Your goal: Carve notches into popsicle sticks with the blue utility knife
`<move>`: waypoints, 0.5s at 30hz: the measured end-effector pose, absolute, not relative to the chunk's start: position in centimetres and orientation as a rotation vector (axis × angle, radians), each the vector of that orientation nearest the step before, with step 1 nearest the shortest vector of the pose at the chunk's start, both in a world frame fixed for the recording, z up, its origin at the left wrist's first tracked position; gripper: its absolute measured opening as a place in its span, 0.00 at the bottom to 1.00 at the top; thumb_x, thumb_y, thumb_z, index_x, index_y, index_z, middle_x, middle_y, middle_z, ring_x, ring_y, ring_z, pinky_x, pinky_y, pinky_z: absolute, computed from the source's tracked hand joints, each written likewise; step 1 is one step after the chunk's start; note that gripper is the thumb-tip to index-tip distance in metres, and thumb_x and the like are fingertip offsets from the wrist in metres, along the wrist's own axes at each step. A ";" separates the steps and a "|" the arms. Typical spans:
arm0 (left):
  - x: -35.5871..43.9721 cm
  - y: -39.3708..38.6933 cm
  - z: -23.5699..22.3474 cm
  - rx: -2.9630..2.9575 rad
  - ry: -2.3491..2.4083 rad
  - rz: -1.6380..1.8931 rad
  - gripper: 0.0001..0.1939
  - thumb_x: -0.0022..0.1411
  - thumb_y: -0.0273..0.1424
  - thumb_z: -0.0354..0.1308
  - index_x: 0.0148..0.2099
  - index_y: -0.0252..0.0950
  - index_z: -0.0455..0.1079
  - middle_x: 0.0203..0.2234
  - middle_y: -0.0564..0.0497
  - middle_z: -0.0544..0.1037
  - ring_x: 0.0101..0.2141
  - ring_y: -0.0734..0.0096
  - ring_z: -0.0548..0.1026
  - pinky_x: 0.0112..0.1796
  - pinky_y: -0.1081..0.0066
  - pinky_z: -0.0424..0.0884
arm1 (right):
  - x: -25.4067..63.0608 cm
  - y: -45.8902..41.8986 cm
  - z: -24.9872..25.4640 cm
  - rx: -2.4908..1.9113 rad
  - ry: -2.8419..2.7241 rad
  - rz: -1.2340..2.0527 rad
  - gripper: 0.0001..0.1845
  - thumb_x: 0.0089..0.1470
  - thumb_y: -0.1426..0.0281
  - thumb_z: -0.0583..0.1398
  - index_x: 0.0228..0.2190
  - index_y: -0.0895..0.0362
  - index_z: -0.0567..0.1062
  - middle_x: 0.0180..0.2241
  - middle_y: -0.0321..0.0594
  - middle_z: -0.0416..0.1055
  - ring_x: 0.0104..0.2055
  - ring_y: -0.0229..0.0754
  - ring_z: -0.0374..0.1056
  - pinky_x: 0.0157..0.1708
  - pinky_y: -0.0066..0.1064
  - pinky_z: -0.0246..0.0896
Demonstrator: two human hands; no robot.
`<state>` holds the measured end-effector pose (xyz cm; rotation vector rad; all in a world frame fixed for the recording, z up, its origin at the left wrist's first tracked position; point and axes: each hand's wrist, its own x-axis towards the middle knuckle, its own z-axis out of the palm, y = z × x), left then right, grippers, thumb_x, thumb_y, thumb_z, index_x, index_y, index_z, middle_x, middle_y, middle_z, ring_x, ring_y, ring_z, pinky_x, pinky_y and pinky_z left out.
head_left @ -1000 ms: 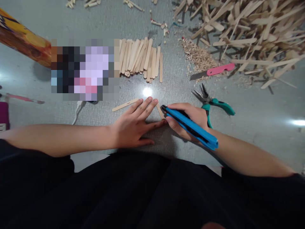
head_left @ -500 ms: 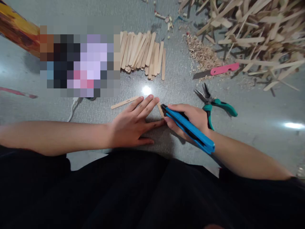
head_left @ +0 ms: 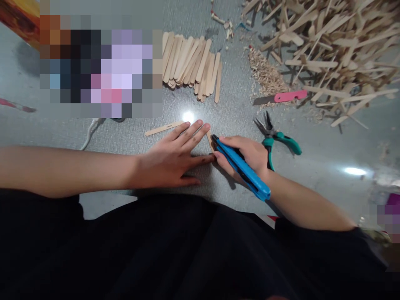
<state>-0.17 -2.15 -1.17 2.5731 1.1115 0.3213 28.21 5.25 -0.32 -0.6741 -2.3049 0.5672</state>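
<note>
My left hand (head_left: 175, 156) lies flat on the grey table with its fingers spread. Under its fingers runs a wooden craft stick (head_left: 162, 128) with a short dark mark. Another craft stick (head_left: 209, 139) slants between my two hands, and my left index fingertip is close to its lower end. My right hand (head_left: 250, 154) is wrapped around a blue utility knife (head_left: 242, 166). The knife's dark front end is down at the slanted stick; its blade cannot be made out. Green-handled pliers (head_left: 269, 132) lie with jaws apart just beyond my right hand.
A row of craft sticks (head_left: 190, 62) lies ahead. To the right are wood shavings (head_left: 265, 75), a pink-handled blade tool (head_left: 290, 96) and a large heap of sticks (head_left: 325, 50). A blurred-out object (head_left: 121, 66) with a white cable (head_left: 90, 131) sits left, near a paintbrush (head_left: 18, 105).
The camera view has shifted slightly. Both hands, the knife and the slanted stick keep almost the same positions relative to each other.
</note>
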 end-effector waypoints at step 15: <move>0.1 -2.3 -0.8 2.599 1.098 0.260 0.46 0.75 0.58 0.73 0.86 0.46 0.71 0.91 0.33 0.46 0.88 0.18 0.52 0.85 0.28 0.53 | 28.1 5.2 -0.3 -0.641 -2.322 0.514 0.21 0.72 0.70 0.73 0.63 0.50 0.81 0.47 0.45 0.92 0.43 0.56 0.92 0.44 0.47 0.93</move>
